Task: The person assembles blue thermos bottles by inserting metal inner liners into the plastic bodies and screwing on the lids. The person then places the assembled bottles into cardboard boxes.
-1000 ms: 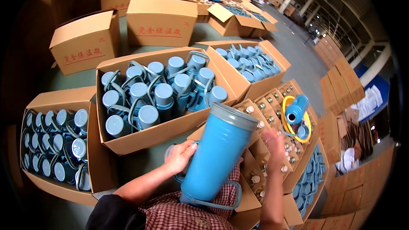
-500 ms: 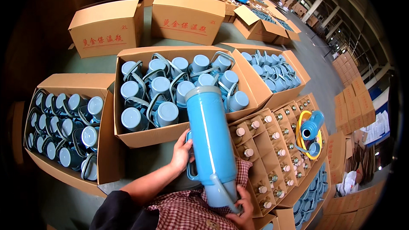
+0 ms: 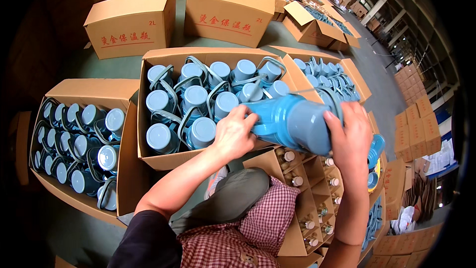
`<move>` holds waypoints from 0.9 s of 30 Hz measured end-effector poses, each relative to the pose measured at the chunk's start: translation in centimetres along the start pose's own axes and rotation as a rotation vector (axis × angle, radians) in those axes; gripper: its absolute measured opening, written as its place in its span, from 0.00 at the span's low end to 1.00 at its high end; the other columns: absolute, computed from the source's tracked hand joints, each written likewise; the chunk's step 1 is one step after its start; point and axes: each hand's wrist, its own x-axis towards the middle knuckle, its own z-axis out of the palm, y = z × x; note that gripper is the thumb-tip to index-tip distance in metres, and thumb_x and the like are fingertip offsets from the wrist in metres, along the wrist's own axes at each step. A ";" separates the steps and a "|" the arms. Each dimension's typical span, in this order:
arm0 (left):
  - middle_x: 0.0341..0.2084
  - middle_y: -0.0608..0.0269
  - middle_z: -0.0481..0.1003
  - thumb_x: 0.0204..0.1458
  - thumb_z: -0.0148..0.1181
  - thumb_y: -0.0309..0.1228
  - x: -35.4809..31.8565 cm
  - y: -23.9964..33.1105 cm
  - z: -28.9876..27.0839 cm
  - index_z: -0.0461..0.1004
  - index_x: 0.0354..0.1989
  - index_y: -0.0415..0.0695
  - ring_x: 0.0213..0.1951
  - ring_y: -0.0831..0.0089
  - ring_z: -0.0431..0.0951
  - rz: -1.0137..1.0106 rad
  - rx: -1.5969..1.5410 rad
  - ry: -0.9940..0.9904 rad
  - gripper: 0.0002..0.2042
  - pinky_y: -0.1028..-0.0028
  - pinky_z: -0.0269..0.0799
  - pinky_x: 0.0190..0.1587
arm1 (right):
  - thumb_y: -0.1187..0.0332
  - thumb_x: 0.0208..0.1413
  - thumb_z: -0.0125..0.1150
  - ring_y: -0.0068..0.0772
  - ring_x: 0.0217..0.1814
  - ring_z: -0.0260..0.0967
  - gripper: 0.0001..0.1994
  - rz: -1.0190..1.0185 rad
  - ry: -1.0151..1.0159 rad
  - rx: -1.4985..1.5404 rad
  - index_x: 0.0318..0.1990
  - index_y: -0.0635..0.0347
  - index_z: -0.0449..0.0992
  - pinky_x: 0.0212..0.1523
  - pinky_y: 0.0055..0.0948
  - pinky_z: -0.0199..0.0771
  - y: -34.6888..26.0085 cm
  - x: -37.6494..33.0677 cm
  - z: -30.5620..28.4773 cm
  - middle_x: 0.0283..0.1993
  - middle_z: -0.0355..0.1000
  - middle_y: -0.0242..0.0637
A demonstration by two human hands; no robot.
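1. The left hand (image 3: 235, 135) curls around the blue flask's (image 3: 277, 115) side; its hidden fingers are hard to judge.
2. The right hand (image 3: 354, 136) clasps its capped end.
3. The flask tilts sideways above the flask-filled carton's (image 3: 171, 162) near edge.

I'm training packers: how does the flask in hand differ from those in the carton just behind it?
The held flask is tipped sideways; the carton flasks stand upright. The held flask is gripped by the left hand and right hand; the carton flasks sit packed together. Both have round, blue-grey caps.
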 end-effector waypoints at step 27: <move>0.28 0.53 0.79 0.39 0.63 0.34 6.3 -16.6 2.6 0.80 0.31 0.42 0.34 0.57 0.79 -0.430 -0.051 -0.431 0.11 0.64 0.74 0.39 | 0.51 0.51 0.57 0.43 0.38 0.76 0.19 0.670 -0.867 0.807 0.39 0.58 0.73 0.44 0.39 0.72 -3.8 -3.6 32.5 0.27 0.77 0.41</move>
